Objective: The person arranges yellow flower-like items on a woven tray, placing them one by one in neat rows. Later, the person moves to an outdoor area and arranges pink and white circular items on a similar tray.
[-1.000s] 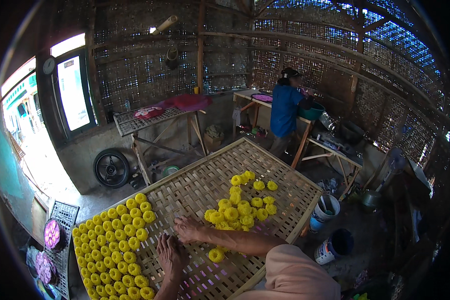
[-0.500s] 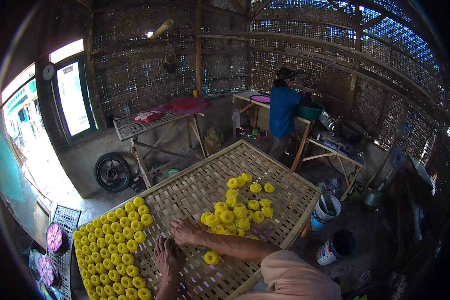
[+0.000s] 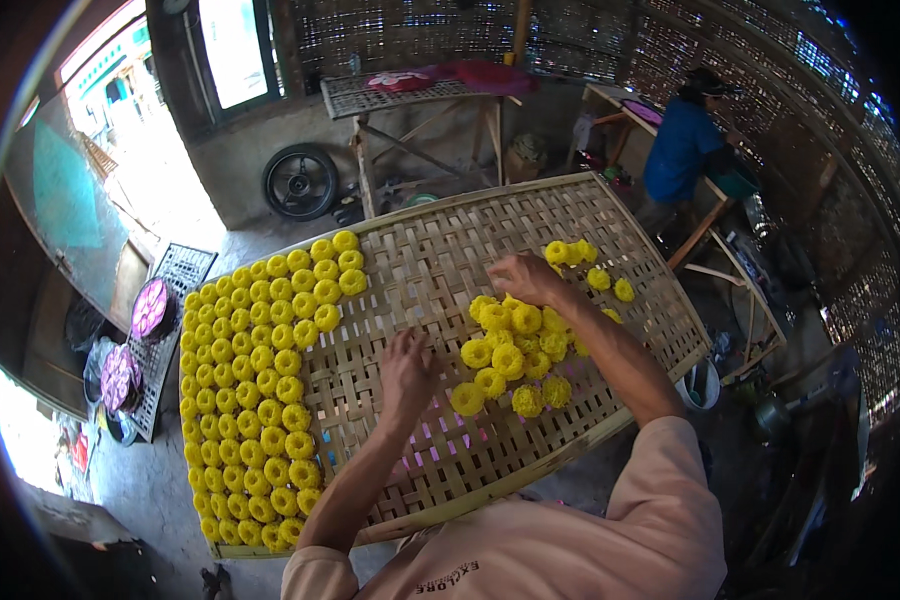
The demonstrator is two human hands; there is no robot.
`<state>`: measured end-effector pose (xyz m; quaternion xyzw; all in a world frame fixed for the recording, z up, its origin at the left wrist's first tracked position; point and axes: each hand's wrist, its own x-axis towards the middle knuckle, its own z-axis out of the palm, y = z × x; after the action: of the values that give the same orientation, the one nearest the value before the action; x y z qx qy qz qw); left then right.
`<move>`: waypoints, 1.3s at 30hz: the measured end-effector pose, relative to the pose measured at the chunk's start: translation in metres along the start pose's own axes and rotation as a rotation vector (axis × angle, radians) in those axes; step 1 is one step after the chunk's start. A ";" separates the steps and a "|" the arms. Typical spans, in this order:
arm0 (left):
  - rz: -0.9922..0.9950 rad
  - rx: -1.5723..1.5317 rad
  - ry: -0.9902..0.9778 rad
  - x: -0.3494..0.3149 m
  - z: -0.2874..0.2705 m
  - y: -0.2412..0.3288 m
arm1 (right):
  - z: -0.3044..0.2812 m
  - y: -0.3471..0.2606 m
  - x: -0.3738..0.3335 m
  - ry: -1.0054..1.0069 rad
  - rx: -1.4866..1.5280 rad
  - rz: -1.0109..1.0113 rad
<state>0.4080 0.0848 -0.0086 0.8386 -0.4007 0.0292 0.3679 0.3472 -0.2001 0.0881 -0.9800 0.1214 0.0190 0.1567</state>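
Small yellow rings of coiled noodle-like strands [image 3: 253, 393] lie in close rows over the left part of a large woven bamboo tray [image 3: 420, 243]. A loose heap of the same yellow rings [image 3: 526, 319] sits right of the middle. My left hand [image 3: 410, 368] is low over bare weave between rows and heap, fingers apart and nothing seen in them. At the heap's far left edge is my right hand [image 3: 526, 279], its fingers bent down toward the tray. Its fingertips are hidden, so any ring in them cannot be seen.
A person in blue [image 3: 676, 150] stands by a bench at the far right, next to a green basin [image 3: 734, 182]. Behind the tray is a wooden table [image 3: 355, 97]; a black wheel [image 3: 301, 182] leans below. Pink-and-white round items [image 3: 150, 308] rest on a rack at left.
My hands were close together near the rows. Now my right hand has moved right and away to the heap, and the left stays nearer the rows. The whole view has shifted with my head.
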 end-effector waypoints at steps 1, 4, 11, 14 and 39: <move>0.037 0.011 -0.007 0.005 0.006 0.014 | -0.003 0.006 -0.003 -0.051 -0.104 0.045; 0.129 0.012 -0.059 0.015 0.020 0.035 | 0.001 0.013 -0.010 -0.142 -0.355 0.010; 0.112 -0.069 -0.139 0.020 0.025 0.044 | 0.005 0.053 -0.002 -0.180 -0.262 -0.063; -0.021 -0.218 -0.171 0.018 0.021 0.052 | -0.002 0.063 0.000 -0.116 -0.135 -0.130; -0.657 -0.081 0.339 -0.014 -0.110 -0.100 | 0.112 -0.147 0.110 0.371 0.366 -0.270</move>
<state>0.4949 0.2053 0.0072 0.8906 -0.0442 0.0320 0.4515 0.4903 -0.0551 0.0180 -0.9295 0.0178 -0.2037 0.3069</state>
